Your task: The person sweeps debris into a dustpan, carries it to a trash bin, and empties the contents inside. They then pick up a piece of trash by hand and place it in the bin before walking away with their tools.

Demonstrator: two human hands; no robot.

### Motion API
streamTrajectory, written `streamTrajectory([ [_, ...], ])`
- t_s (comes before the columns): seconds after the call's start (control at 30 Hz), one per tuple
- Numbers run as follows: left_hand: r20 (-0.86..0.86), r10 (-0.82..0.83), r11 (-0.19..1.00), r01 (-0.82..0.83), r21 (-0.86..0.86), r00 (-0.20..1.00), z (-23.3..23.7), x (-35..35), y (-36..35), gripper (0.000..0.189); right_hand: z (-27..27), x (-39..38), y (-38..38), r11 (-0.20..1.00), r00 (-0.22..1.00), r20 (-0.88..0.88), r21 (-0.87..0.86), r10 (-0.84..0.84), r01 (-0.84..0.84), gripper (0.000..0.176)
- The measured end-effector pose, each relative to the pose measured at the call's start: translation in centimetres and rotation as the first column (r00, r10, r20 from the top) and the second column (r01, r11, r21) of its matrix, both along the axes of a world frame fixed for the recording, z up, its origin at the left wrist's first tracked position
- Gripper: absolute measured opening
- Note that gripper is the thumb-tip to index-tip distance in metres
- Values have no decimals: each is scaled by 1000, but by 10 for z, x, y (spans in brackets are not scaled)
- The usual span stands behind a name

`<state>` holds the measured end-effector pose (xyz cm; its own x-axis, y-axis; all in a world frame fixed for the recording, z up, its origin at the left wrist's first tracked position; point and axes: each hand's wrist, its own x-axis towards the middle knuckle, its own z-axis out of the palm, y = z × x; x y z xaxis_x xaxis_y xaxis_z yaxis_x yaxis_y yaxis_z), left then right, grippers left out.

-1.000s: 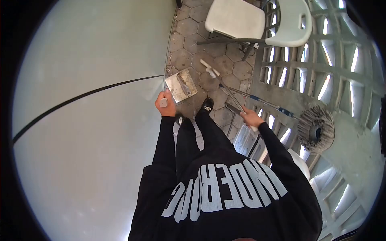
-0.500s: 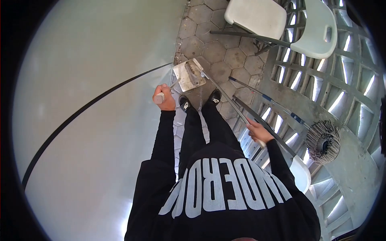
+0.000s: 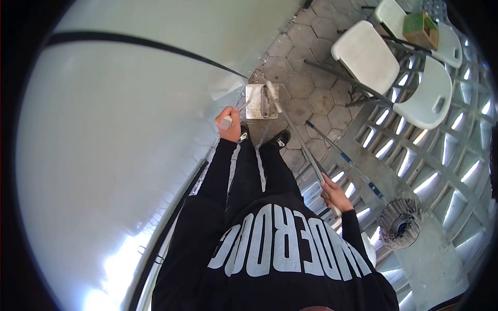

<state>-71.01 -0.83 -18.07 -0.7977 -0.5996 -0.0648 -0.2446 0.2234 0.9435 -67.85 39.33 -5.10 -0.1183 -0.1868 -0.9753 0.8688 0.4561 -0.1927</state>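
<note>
Left hand [image 3: 231, 126] is closed in a fist round a short grey handle [image 3: 224, 123]. It is held out in front of the body, close to the pale wall [image 3: 119, 145]; what is on the handle's far end cannot be made out. Right hand [image 3: 333, 194] is closed round the near end of a long pole [image 3: 298, 137], low at the person's side.

The pole slants away over the paved floor [image 3: 306, 57]. Its pale tube-shaped head [image 3: 273, 96] lies across a square metal tray [image 3: 254, 106]. The tray sits flat on the floor at the foot of the wall, just ahead of the person's black shoes [image 3: 280, 139] and just beyond the left hand. The tray surface looks smeared and dirty.

A second pole with blue bands [image 3: 346, 157] lies beside the first, apart from it, on the side of the lattice block wall [image 3: 446, 155]. A round bristle brush [image 3: 399, 224] is at the base of that lattice, near the right elbow.

Two white chairs [image 3: 365, 54] stand at the far side of the floor, against the lattice. A green box [image 3: 419, 28] rests on another seat behind them. A black line [image 3: 145, 44] runs across the pale wall down toward the tray corner.
</note>
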Motion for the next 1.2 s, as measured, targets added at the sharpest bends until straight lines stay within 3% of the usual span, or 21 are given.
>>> streamTrajectory([
  [0.03,40,-31,999,29,45,999,9,8,0,28,14,-14,0,1000,1000,-10,-5,19,-19,59],
  [0.1,40,-13,999,11,48,999,17,33,10,28,28,-36,-1,964,949,-206,168,240,-207,57],
  [0.2,63,164,976,-171,135,984,32,74,27,28,-35,-80,9,810,623,-518,379,587,-448,55],
  [0.27,13,295,932,-291,216,956,35,103,33,27,-67,-117,-13,744,522,-532,440,667,-503,55],
  [0.33,4,372,905,-364,220,928,39,126,39,27,-150,-134,-14,571,162,-586,628,794,-529,57],
  [0.37,-11,434,878,-420,229,901,40,137,42,27,-145,-139,-32,567,154,-589,624,793,-538,57],
  [0.43,-10,462,876,-455,159,887,34,162,42,29,-114,-141,-76,551,397,-390,477,831,-684,55],
  [0.47,-27,525,842,-514,166,851,35,172,43,29,-119,-137,-74,548,391,-393,479,832,-686,55],
  [0.53,-82,614,787,-601,138,785,24,198,41,28,-132,-123,-51,298,54,-411,556,910,-776,57],
  [0.6,-76,666,744,-654,137,742,25,214,37,28,-131,-129,-11,314,-36,-550,528,834,-789,57],
  [0.7,-96,717,696,-703,145,690,28,237,22,26,-78,-125,2,300,-55,-557,524,829,-797,55],
  [0.83,-36,740,672,-738,62,672,25,271,17,23,-65,-89,-23,371,-1,-542,576,840,-729,55],
  [0.9,-40,737,675,-731,101,675,24,286,13,23,-77,-77,-60,451,281,-375,521,884,-725,57],
  [1.03,-8,692,722,-691,26,722,26,304,18,29,-138,-44,-68,351,124,-411,540,903,-765,58],
  [1.1,28,655,755,-652,-68,755,29,313,16,30,-135,-43,-53,209,-75,-438,564,896,-799,58],
  [1.2,84,647,763,-643,-75,758,23,331,11,33,-103,-64,-22,206,-66,-446,534,893,-820,59],
])
